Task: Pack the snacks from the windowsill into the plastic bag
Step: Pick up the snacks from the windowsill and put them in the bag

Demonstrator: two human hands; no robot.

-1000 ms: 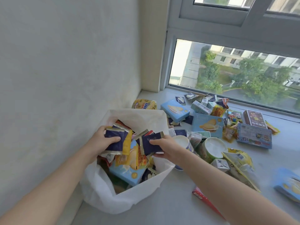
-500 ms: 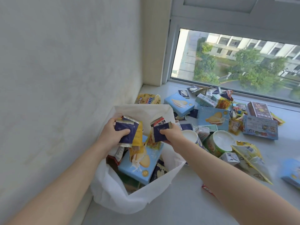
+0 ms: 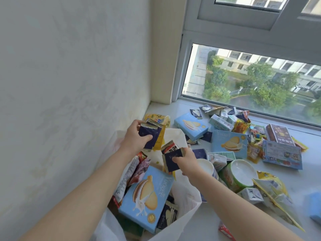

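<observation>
- Since a second ago the left hand point(image 3: 133, 138) has lifted its stack point(image 3: 151, 130) off the bag's contents and now holds it over the far rim of the bag point(image 3: 187, 200), close to the wall point(image 3: 69, 84).
- That hand grasps the stack, which is dark navy sachets with a yellow packet behind them. The thumb lies on the front face and the fingers curl round the back.
- Meanwhile the right hand point(image 3: 187, 162) has stayed over the bag's mouth. It pinches a single navy sachet point(image 3: 169, 164), thumb on the front.
- A red-and-white packet point(image 3: 169, 147) sticks up just behind that sachet. I cannot tell whether the hand grips it too.
- Inside the bag a blue box point(image 3: 147, 197) with a biscuit picture lies tilted. Its face is now uncovered, where half a second ago a yellow packet hung across it.
- More packets are wedged round the box, along its left side and under its lower corner.
- The bag stands on the windowsill point(image 3: 208, 226) against the wall, mouth open.
- Loose snacks lie on the windowsill right of the bag:
  - a far biscuit box point(image 3: 191, 126) and a near biscuit box point(image 3: 229, 144)
  - a white cup point(image 3: 205, 166) touching the bag's side
  - a green cup point(image 3: 243, 173) just beside the white cup
  - a carton point(image 3: 250, 195) and a yellow pouch point(image 3: 271, 185)
  - a brown box point(image 3: 279, 134) and a printed box point(image 3: 282, 153)
- A corner packet point(image 3: 156, 117) lies beyond the bag, by the wall.
- The window point(image 3: 251, 80) runs along the back of the windowsill.
</observation>
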